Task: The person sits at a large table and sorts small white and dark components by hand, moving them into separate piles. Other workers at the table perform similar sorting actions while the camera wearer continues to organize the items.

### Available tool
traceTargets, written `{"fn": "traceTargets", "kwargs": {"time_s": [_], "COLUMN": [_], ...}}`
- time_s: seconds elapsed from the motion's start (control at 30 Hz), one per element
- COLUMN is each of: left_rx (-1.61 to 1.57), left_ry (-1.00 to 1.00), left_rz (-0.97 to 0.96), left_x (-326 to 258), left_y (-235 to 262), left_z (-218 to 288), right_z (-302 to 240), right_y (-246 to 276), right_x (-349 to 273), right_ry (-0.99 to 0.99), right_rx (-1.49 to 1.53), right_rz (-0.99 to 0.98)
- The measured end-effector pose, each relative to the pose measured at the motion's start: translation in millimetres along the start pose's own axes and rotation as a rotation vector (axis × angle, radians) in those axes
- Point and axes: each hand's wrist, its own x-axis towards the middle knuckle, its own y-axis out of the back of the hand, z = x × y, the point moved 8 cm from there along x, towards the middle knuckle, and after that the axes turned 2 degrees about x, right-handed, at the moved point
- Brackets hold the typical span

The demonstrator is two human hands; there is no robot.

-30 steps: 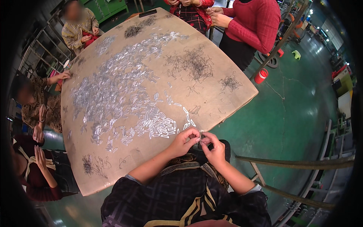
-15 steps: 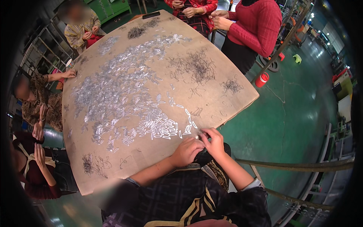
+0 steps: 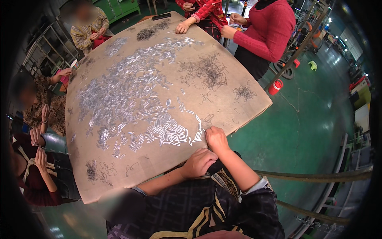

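Observation:
Close to the table's near right corner, my right hand reaches over the brown paper top. Its fingers are pressed together by a few small, shiny, oblong pieces; whether one is between the fingertips is hidden. My left hand is just below and left of it, by the table edge, with its fingers curled closed. What it holds, if anything, does not show. A large spread of the same silvery pieces covers the middle and left of the table.
Heaps of thin dark curled strands lie on the brown-covered table, with a smaller heap at the near left. Co-workers stand or sit around the left and far sides. A red container is on the green floor at right.
My right hand has moved up and left onto the table, apart from my left hand, which stays near the edge. A far co-worker's hand has come down onto the table.

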Motion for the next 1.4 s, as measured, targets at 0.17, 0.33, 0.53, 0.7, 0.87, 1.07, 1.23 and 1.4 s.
{"fn": "traceTargets", "kwargs": {"time_s": [0.17, 0.33, 0.53, 0.7, 0.87, 1.07, 1.23, 1.4], "left_rx": [-0.004, -0.01, -0.05, -0.084, -0.058, 0.046, 0.053, 0.551], "left_ry": [0.048, 0.151, 0.215, 0.345, 0.34, 0.281, 0.285, 0.171], "left_rz": [0.018, 0.057, 0.124, 0.147, 0.154, 0.102, -0.042, -0.035], "left_x": [-0.3, 0.9, -0.1, -6.6, -5.8, -1.0, 5.7, 34.1], "left_y": [1.5, 7.2, 7.6, 3.7, 4.0, 8.0, 12.6, 22.6], "left_z": [-7.1, -14.6, -18.4, -33.0, -33.3, -26.7, -40.6, -83.5], "right_z": [4.5, 19.4, 1.9, -6.8, -11.8, -18.1, -17.7, -17.6], "right_y": [25.0, 25.8, 76.5, 85.2, 88.2, 92.6, 93.0, 94.3], "right_x": [-4.3, -35.8, -45.4, -50.4, -50.8, -53.2, -57.4, -61.2], "right_ry": [-0.187, -0.559, -0.357, -0.314, -0.31, -0.312, -0.281, -0.227], "right_rx": [0.332, 1.088, 0.846, 0.806, 0.792, 0.739, 0.68, 0.596], "right_rz": [0.041, -0.029, 0.145, 0.184, 0.197, 0.209, 0.214, 0.254]}}
